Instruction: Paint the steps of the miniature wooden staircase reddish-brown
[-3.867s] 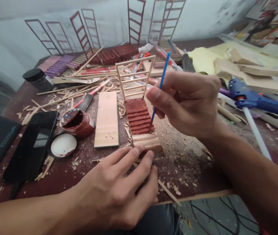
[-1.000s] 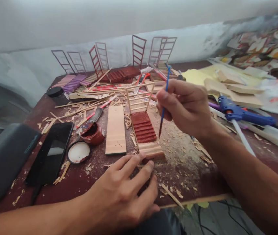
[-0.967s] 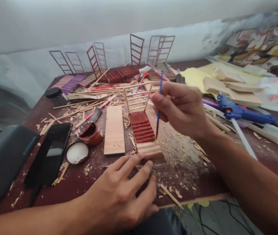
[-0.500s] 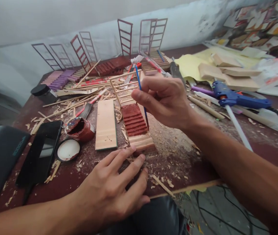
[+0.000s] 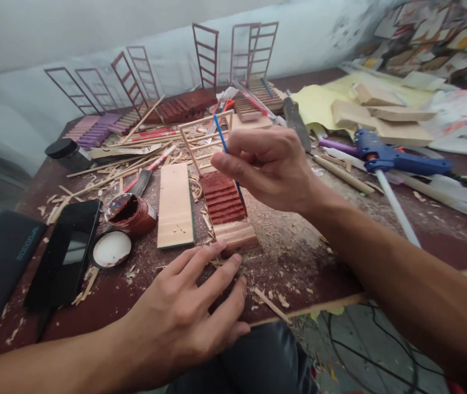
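I have the right hand (image 5: 266, 164) pinching a slim blue brush (image 5: 220, 133) between its fingers, with the brush leaning so that its dark tip sits at the lower right edge of the ridged wooden piece (image 5: 223, 202); from the head view I cannot tell whether the bristles touch it. That piece lies on the bench (image 5: 319, 290) in front of me, its ridges coated red-brown and its front strip (image 5: 235, 232) bare, with an unpainted ladder-like frame (image 5: 189, 150) rising at the far end. The left hand (image 5: 192, 301) has its fingers spread and grasping nothing that I can see, one fingertip against the front left corner, which I take as steadying. I judge the step in hand to be coating the right edge of the ridges. To my mind, the next move calls for a light, short stroke there, the left fingers keeping the piece from sliding and clear of wet paint. Should the bristles run dry, the open paint jar (image 5: 140, 216) stands to the left, its lid (image 5: 112, 249) just beside it.
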The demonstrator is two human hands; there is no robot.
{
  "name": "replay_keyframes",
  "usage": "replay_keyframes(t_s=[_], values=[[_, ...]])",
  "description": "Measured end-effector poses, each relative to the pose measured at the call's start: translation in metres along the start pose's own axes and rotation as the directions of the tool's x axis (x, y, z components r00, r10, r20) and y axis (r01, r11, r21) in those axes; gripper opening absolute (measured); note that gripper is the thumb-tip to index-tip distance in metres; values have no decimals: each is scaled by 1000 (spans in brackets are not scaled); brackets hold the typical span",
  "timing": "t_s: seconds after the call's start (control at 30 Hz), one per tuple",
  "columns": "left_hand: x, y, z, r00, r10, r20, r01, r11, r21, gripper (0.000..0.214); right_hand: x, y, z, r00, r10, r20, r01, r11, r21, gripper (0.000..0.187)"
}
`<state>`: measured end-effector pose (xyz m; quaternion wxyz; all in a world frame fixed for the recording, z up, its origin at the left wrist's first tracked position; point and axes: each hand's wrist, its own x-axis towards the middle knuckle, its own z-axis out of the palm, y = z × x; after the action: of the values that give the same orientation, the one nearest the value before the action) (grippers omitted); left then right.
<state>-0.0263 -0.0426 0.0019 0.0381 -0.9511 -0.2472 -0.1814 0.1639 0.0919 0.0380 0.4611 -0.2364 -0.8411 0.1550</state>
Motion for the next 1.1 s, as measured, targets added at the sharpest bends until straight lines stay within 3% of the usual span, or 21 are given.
replay_keyframes(t_s=[0.27,0.5,0.73,1.1], values=[[0,0,0,1000,-5,-14,5,1000,5,33,0,2,2,1000,2,17,-2,1000,24,45],[0,0,0,1000,-13,9,13,1000,2,33,0,-4,-4,998,58,-36,-57,998,16,46],[1,0,0,1000,-11,3,11,1000,-1,32,0,1,-1,999,22,44,-25,997,72,43],[1,-1,2,1000,-4,-2,4,1000,4,34,3,-5,-2,1000,-10,-13,11,989,145,44]])
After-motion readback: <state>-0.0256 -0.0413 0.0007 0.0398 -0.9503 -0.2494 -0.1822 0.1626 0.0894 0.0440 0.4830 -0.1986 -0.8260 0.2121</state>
